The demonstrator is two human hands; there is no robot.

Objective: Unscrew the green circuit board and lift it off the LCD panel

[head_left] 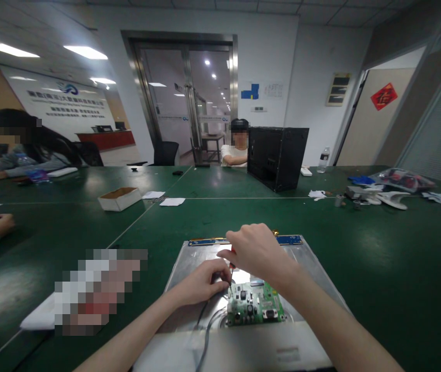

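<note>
A: What are the hands doing right now?

B: Both are working over a metal panel (301,258) lying flat on a green table (379,289). The right hand (259,253) is gripping a screwdriver (230,274), fingers closed around its red handle, with the tip pointing down at the top left corner of a small green board (255,305). The board is sitting on the panel, near its front edge.

A: And the left hand?

B: The left hand (202,281) is resting on the panel just beside the tip, fingers curled. It may be pinching something small; the view is too blurred there to tell.

A: How is this step done well?

B: I'd judge by keeping the driver upright and seated in the screw, pressing lightly, with the left fingers steadying the board and staying clear of the cables (204,323) trailing off the board's left side.
</note>
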